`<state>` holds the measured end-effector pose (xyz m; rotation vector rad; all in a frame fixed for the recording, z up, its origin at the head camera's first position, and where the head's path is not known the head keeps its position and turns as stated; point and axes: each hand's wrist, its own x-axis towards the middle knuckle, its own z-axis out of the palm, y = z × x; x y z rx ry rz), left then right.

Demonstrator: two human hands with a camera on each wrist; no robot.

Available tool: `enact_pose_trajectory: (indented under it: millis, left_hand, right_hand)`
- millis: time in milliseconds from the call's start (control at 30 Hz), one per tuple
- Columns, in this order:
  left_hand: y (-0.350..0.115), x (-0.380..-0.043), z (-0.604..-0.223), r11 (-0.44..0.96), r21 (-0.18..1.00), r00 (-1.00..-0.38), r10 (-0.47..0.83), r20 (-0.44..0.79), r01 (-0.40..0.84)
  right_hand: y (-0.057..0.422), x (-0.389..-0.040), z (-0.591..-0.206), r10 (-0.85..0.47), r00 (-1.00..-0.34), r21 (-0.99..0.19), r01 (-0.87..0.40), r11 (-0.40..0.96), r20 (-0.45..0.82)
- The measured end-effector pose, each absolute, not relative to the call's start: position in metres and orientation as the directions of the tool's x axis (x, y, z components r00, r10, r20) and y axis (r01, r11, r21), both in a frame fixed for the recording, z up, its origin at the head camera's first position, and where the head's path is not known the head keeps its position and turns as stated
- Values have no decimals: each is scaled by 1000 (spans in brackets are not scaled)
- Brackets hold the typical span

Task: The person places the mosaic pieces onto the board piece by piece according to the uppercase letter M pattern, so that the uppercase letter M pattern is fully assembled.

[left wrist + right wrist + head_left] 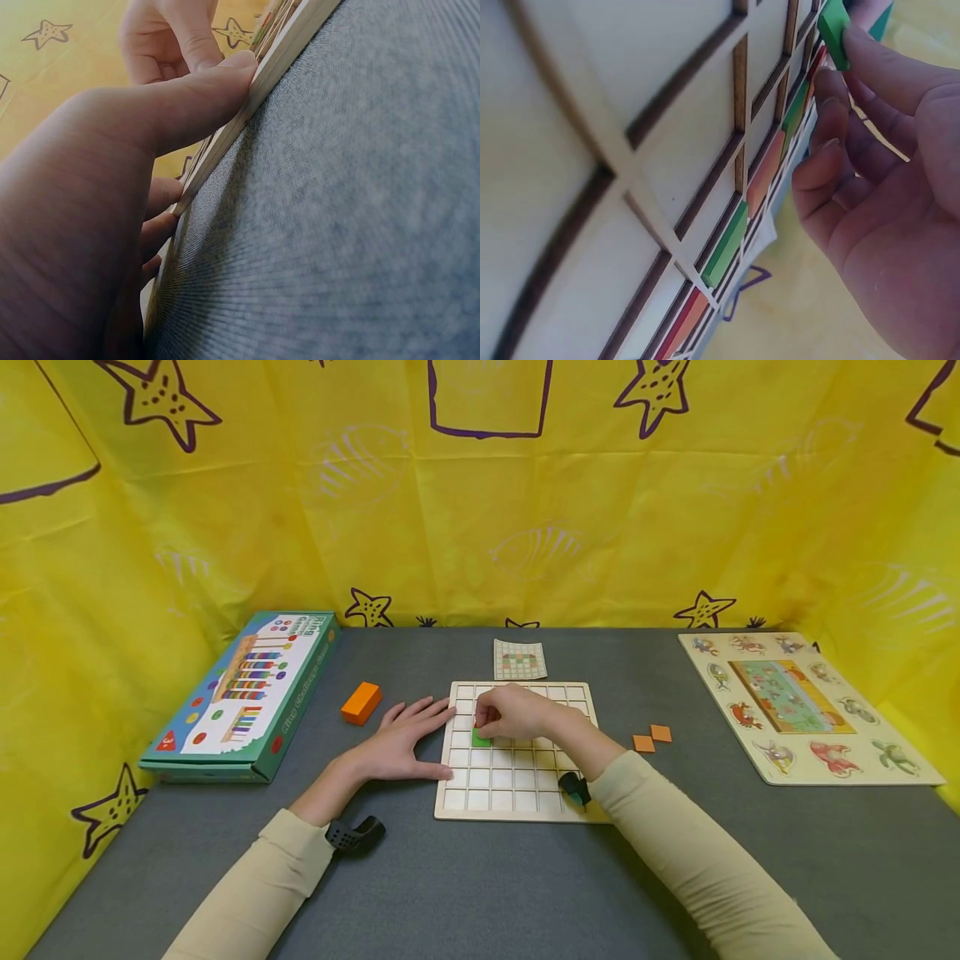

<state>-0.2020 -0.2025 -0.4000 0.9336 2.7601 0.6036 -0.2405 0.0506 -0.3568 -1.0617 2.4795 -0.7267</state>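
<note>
Beige-sleeved left hand (392,753) spread against wooden grid board (489,779), green tile (833,36) pinched in right hand (517,712) over its cells.
On grey tabletop (450,893), from left: game box (240,693), orange block (362,703); left hand's fingers straight, touching board's left edge; green tile between right hand's thumb and fingertips, above board's left half; red, orange and green tiles (765,176) set in cells; patterned card (520,660) just beyond board; two orange tiles (643,744) off its right edge; sea-animal puzzle (795,697) at far right.
</note>
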Motion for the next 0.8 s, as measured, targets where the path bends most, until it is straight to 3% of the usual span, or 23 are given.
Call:
enact_pose_trajectory:
  millis: [800]
  left_hand:
    - [-202,-203,-402,722,428,-791,611,-27,544]
  right_hand:
    - [87,-241,-346,-721,-689,-623,-532,573,-74]
